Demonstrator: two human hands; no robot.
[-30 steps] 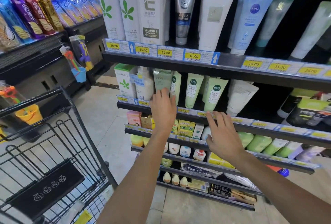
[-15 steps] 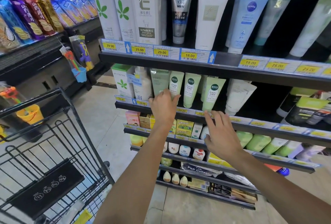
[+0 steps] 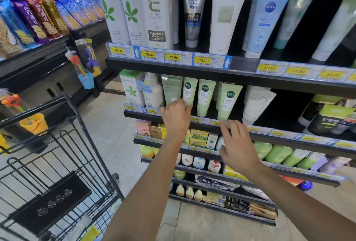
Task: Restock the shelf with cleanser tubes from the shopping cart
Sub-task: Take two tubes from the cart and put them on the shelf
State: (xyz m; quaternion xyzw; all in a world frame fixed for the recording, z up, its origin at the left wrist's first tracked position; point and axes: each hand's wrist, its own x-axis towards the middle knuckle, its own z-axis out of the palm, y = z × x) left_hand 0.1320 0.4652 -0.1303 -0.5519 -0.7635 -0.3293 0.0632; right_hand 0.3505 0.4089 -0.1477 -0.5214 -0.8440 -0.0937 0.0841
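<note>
- The left hand (image 3: 176, 117) is raised to the second shelf (image 3: 250, 128), at the foot of the pale green cleanser tubes (image 3: 206, 99).
- Its fingers are bent forward against the lower part of the leftmost small tube (image 3: 189, 91); the foot of this tube is covered by the hand. Whether the tube is really gripped or only touched cannot be told from this view.
- Three of these green tubes with a dark round logo are seen standing cap-down in a row, near to each other, between a taller sage tube (image 3: 171, 88) on the left and a white tube (image 3: 256, 104) on the right.
- The right hand (image 3: 238, 148) is held in front of the shelf edge, lower and to the right of the left hand. Its fingers are spread and almost straight, and nothing is held in it.
- One fingertip of the right hand is placed just at the price strip (image 3: 215, 123), below the rightmost green tube (image 3: 228, 101).
- The shopping cart (image 3: 57, 163) is seen at the lower left, well apart from both hands. A black plate with icons is fixed on its wire frame.
- On the top shelf (image 3: 240, 67), tall white bottles (image 3: 123, 9) and larger tubes are standing above yellow price labels.
</note>
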